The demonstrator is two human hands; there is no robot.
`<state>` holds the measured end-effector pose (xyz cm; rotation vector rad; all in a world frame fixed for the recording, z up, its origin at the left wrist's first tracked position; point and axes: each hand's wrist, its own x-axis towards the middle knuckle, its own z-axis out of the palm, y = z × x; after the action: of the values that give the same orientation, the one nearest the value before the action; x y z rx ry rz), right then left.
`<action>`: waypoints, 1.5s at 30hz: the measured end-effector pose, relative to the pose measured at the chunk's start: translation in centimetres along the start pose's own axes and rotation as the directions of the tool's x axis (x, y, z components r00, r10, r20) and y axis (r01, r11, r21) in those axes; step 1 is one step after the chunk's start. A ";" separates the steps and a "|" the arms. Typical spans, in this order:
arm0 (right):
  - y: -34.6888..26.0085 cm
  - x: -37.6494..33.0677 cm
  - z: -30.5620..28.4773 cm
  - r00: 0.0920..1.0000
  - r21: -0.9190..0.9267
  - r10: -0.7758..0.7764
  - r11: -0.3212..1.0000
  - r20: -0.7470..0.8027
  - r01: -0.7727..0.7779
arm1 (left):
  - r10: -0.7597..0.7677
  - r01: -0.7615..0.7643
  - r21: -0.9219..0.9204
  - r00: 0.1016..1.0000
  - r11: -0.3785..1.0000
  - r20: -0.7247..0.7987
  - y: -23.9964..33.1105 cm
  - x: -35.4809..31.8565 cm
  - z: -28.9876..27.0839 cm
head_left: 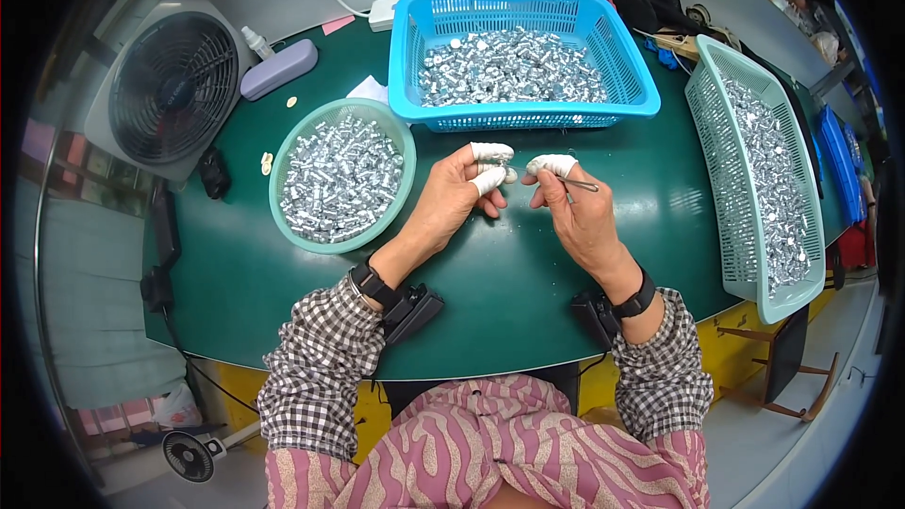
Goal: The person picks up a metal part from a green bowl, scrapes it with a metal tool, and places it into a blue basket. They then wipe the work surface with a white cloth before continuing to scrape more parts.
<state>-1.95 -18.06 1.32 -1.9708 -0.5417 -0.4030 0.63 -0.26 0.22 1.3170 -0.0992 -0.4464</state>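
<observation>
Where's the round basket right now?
Head view: the round basket sits on the left part of the green table, left of the left hand, and below and left of the blue basket in the picture.

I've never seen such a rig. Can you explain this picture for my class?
No robot here: you see a person's left hand and right hand. The picture comes from a wide fisheye camera on the wearer's head, looking down, so straight edges bend. On the green table stand a blue basket and a round pale-green basket; a long pale-green basket is at its right edge. All hold small silvery metal parts. The right hand grips a thin metal tool. The left hand's white-wrapped fingers are bunched; whether they pinch a part is unclear.
</observation>
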 end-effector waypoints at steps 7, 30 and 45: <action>0.5 0.0 0.1 0.997 -0.077 -0.073 0.994 -0.003 0.072 | 0.035 -0.034 0.073 0.999 0.997 -0.012 -0.1 -0.1 0.3; 0.5 0.2 1.4 0.990 -0.024 -0.132 0.991 -0.054 0.131 | 0.071 -0.021 0.428 0.992 0.904 -0.101 2.0 -2.0 2.0; 1.4 0.3 1.4 0.962 -0.254 -0.271 0.933 -0.030 0.255 | 0.158 -0.099 0.467 0.984 0.879 -0.088 1.5 -2.1 2.6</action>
<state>-0.89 -17.29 -0.18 -2.1204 -0.7481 -0.7310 -1.79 -1.61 2.69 1.7933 -0.1975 -0.2295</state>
